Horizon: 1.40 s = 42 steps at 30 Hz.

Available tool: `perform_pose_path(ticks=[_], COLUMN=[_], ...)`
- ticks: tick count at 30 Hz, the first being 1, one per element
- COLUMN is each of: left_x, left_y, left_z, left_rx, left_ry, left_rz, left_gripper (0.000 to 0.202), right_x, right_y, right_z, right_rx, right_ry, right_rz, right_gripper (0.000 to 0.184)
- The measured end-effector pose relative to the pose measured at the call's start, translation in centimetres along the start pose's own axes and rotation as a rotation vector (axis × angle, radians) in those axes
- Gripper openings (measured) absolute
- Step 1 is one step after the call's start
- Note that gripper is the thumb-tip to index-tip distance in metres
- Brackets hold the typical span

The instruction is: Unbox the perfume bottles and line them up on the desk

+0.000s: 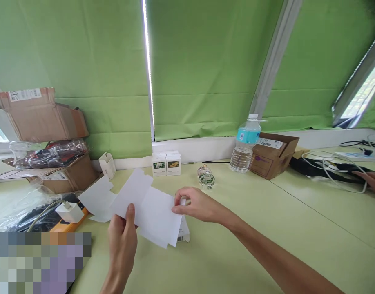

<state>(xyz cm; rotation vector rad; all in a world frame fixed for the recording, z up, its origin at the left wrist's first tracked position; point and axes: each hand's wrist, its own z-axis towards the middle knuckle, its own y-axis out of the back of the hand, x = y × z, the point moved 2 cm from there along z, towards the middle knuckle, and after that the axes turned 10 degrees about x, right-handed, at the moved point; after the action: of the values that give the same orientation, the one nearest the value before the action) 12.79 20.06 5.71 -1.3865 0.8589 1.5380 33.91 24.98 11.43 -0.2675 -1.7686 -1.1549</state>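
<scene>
A creased white card sheet (158, 210), shaped like an unfolded carton with notched flaps, is held up over the table between both hands. My left hand (123, 241) pinches its left panel, thumb on top. At the sheet's right edge, my right hand (199, 206) grips it between thumb and fingertips. Another white cut sheet (100, 200) lies to the left, partly behind the held one. A white box (184, 230) with a barcode rests on the table, mostly hidden under the held sheet.
Small picture-fronted boxes (166, 164) stand by the sill, with a small glass jar (206, 177) to their right. A water bottle (245, 145) stands beside a cardboard box (271, 155). Cartons (43, 118) are stacked at left, near a white charger (69, 211). Another person's hand (373, 181) is at far right.
</scene>
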Motion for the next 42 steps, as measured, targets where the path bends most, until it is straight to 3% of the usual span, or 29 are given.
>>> perform_pose_path(ticks=[3, 7, 10, 13, 20, 24, 27, 33, 36, 42], left_x=[0.2, 0.1, -0.1, -0.2, 0.7, 1.4, 1.2, 1.2, 2.1, 3.1], left_y=[0.3, 0.1, -0.7, -1.3, -0.9, 0.9, 3.5, 8.6, 9.6, 9.5], left_z=[0.6, 0.5, 0.1, -0.1, 0.3, 2.2, 4.4, 7.8, 8.6, 8.6], left_rx=[0.012, 0.03, 0.173, 0.317, 0.417, 0.328, 0.102, -0.156, -0.159, -0.076], left_ry=[0.038, -0.024, -0.08, 0.018, 0.241, 0.142, -0.01, 0.028, 0.066, 0.086], left_rz=[-0.029, -0.094, -0.086, -0.075, -0.31, -0.099, 0.232, 0.551, 0.711, 0.941], left_gripper=[0.052, 0.077, 0.058, 0.041, 0.044, 0.048, 0.053, 0.068, 0.072, 0.065], right_x=[-1.1, -2.0, -2.4, -2.9, -3.3, -3.0, -2.9, -2.7, -2.6, -2.6], right_y=[-0.5, -0.2, 0.1, 0.2, -1.0, -1.4, -1.2, -0.8, -0.9, -0.9], right_z=[0.7, 1.6, 2.2, 2.6, 3.1, 3.1, 3.0, 2.9, 2.7, 2.5], right_rx=[0.158, -0.015, -0.055, -0.108, -0.141, -0.098, -0.091, -0.059, -0.044, 0.003], right_ry=[-0.055, -0.059, -0.022, 0.005, 0.022, 0.042, 0.027, 0.006, 0.004, -0.002], right_rz=[0.27, 0.406, 0.502, 0.559, 0.591, 0.598, 0.56, 0.481, 0.44, 0.355], right_gripper=[0.021, 0.022, 0.024, 0.023, 0.025, 0.037, 0.041, 0.034, 0.033, 0.036])
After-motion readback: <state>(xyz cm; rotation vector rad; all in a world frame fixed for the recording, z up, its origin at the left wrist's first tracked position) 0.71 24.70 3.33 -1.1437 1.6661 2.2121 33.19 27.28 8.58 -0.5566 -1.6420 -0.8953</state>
